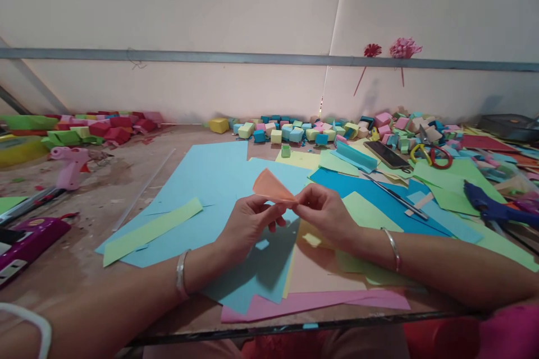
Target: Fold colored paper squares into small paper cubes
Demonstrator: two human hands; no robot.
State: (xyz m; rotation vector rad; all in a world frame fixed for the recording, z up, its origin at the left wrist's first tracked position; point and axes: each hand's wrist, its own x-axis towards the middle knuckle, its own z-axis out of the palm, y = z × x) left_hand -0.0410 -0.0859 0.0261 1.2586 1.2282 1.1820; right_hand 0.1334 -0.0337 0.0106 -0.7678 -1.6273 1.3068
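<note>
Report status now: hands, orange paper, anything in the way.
Left hand and right hand both pinching orange paper. Paper wedge-shaped, tapering toward right hand. No obstruction seen at fingers; light blue sheet below.

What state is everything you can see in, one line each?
Left hand: pinching the orange paper.
Right hand: pinching its narrow end.
Orange paper: bent into a cone-like shape, held up.
Phone: lying down, screen dark.
Green strip: lying on light blue paper.
Scissors: open or closed, unclear.
Red flower: stem slanting.
</note>
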